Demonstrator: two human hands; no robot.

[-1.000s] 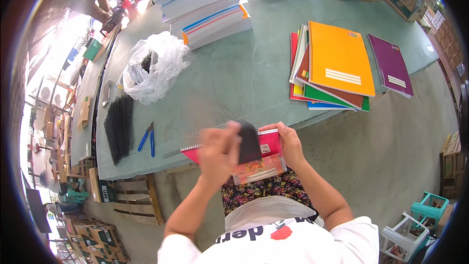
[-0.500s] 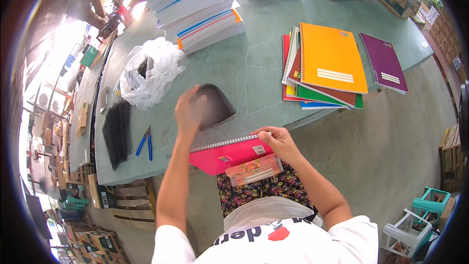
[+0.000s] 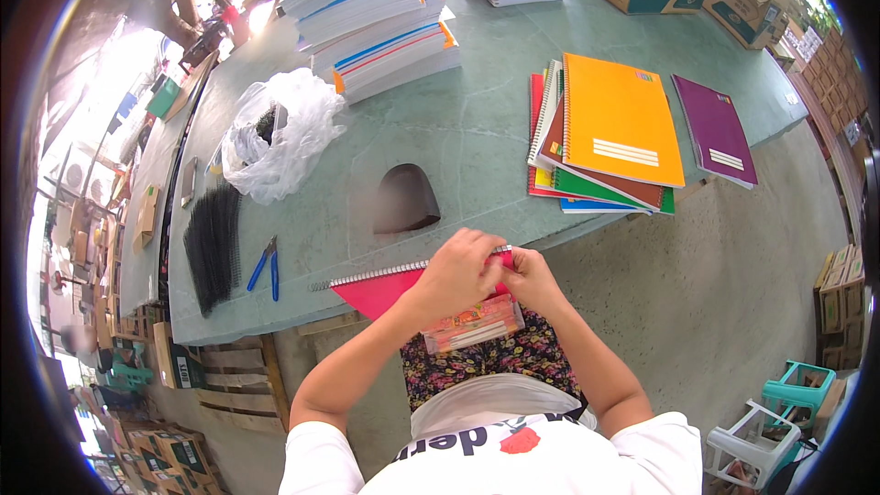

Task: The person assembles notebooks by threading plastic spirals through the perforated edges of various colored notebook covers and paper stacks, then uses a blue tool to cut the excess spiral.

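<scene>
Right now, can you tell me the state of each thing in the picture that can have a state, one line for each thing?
Red spiral-bound notebook: closed, flat at the table edge, gripped at its right end.
Left hand: closed on the notebook's end.
Right hand: closed on the same end.
Clear plastic case: on the lap, under the hands.
Blue-handled pliers: lying untouched.
White plastic bag: open, crumpled.
Orange spiral notebook: closed, topping a stack.
Purple notebook: closed, flat.

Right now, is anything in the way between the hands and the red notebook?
No. Both the left hand and the right hand are already touching the red spiral notebook at the table edge. Nothing visible sits between them.
</scene>
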